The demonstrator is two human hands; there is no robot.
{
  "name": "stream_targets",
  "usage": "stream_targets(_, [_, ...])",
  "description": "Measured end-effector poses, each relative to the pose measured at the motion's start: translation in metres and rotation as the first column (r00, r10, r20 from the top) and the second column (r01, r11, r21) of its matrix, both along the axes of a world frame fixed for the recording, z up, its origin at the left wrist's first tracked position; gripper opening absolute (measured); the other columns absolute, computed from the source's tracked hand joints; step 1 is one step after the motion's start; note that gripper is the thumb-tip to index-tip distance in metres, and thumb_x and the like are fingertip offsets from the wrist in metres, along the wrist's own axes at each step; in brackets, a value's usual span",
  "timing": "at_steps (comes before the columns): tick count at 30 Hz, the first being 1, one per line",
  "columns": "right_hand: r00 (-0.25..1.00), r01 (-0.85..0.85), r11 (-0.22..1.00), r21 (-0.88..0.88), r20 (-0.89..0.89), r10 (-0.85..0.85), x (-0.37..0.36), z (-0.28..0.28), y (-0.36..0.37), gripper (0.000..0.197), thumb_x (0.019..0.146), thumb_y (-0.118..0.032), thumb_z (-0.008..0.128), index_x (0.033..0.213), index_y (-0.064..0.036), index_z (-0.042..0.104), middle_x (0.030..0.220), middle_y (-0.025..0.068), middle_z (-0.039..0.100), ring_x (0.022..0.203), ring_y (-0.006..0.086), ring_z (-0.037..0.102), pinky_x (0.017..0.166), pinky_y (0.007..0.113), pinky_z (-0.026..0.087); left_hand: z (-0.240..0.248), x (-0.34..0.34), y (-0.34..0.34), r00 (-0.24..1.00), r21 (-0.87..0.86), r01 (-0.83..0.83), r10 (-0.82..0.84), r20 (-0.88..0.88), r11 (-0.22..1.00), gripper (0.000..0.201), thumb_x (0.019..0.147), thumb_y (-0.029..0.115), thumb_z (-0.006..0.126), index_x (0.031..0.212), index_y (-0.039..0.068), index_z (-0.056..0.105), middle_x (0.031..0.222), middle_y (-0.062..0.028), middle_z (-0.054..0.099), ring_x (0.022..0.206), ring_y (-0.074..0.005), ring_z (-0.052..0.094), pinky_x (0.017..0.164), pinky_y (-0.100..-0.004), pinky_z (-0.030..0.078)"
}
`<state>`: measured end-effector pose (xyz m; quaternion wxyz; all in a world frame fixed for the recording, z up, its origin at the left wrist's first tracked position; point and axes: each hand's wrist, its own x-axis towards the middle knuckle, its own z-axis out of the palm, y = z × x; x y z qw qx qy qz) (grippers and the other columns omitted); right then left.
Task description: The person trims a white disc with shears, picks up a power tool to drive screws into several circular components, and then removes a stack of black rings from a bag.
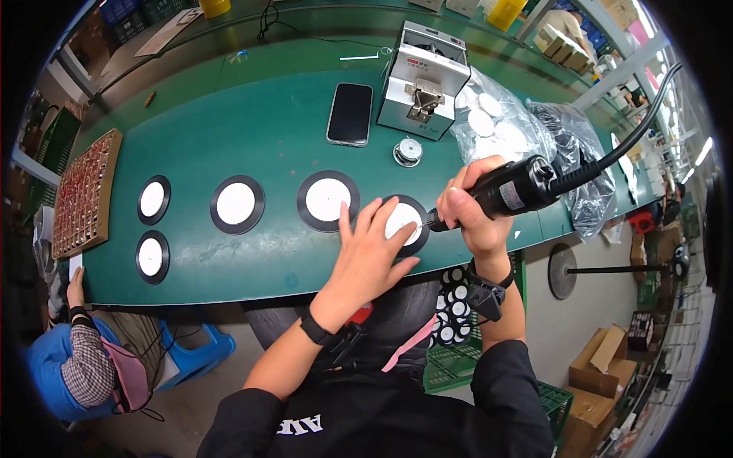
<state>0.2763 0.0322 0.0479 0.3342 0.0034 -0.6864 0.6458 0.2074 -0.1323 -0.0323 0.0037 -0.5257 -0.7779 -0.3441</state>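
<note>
My right hand (pixel 479 217) is wrapped round a black corded electric screwdriver (pixel 519 189), held slanting with its tip toward the left. The tip meets a black-rimmed disc with a white centre (pixel 401 217) near the table's front edge. My left hand (pixel 363 256) lies over that disc with its fingers spread, the fingertips touching it and hiding its left part. Just left of this hand lies another such disc (pixel 328 198). Further left sit a third disc (pixel 237 204) and two smaller-looking ones (pixel 154 200) at the far left.
Behind my hands stand a small round metal part (pixel 408 152), a grey box-shaped machine (pixel 424 84) and a phone (pixel 350 114). Clear bags of white discs (pixel 500 122) lie at the back right. A partitioned tray (pixel 88 191) is at the left edge, where a person (pixel 84 366) sits.
</note>
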Motion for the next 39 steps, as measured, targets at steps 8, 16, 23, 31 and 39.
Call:
stream_targets(8, [0.998,0.006,0.994,-0.11,-0.06,-0.013,-0.002,0.005,-0.001,0.02,0.091,-0.003,0.061,0.102,-0.0036,0.045,0.066,0.0069,0.05,0.048,0.015,0.047,0.051,0.032,0.046,-0.017,0.006,0.02,0.999,0.021,-0.037,0.037,-0.021,0.999,0.049,0.08,0.025,0.079,0.126,0.014,0.067,0.144,-0.0124,0.048,0.138,-0.0356,0.04,0.114,-0.0707,0.017])
stream_targets(16, [0.945,0.155,0.988,0.022,-0.296,-0.142,-0.054,0.087,0.056,0.014,0.093,-0.005,0.062,0.103,-0.0018,0.054,0.065,0.0052,0.051,0.052,0.0166,0.052,0.054,0.032,0.047,-0.006,-0.004,-0.013,0.995,0.004,0.041,-0.041,-0.09,0.999,0.032,0.084,0.015,0.074,0.116,0.017,0.073,0.14,-0.0089,0.052,0.135,-0.0358,0.042,0.114,-0.0695,0.018])
stream_targets(23, [0.936,0.242,0.97,-0.003,-0.264,-0.234,-0.153,0.08,0.094,0.019,0.087,-0.008,0.073,0.095,-0.0022,0.057,0.063,0.0054,0.054,0.048,0.016,0.05,0.051,0.033,0.045,-0.007,-0.005,-0.019,0.998,0.041,0.027,-0.025,-0.057,0.999,0.027,0.086,0.013,0.071,0.112,0.018,0.075,0.136,-0.0073,0.055,0.132,-0.0342,0.046,0.115,-0.0686,0.02])
stream_targets(31, [0.985,0.062,0.99,-0.127,-0.153,-0.081,-0.095,0.071,0.045,0.016,0.09,-0.008,0.07,0.097,-0.0042,0.056,0.062,0.0033,0.05,0.047,0.015,0.048,0.05,0.032,0.044,-0.008,-0.011,-0.02,0.999,0.039,0.027,-0.026,-0.024,0.999,0.026,0.085,0.015,0.073,0.11,0.019,0.076,0.134,-0.0051,0.057,0.128,-0.0308,0.05,0.115,-0.0669,0.021])
stream_targets(39, [0.989,0.119,0.993,-0.028,-0.088,-0.121,-0.01,0.019,0.007,0.019,0.093,-0.005,0.057,0.107,-0.0019,0.045,0.06,0.0033,0.045,0.047,0.0134,0.044,0.05,0.031,0.044,-0.006,-0.011,-0.018,0.999,0.048,0.033,-0.033,-0.003,0.998,0.025,0.085,0.017,0.074,0.109,0.019,0.077,0.134,-0.004,0.057,0.127,-0.0291,0.05,0.115,-0.0659,0.02])
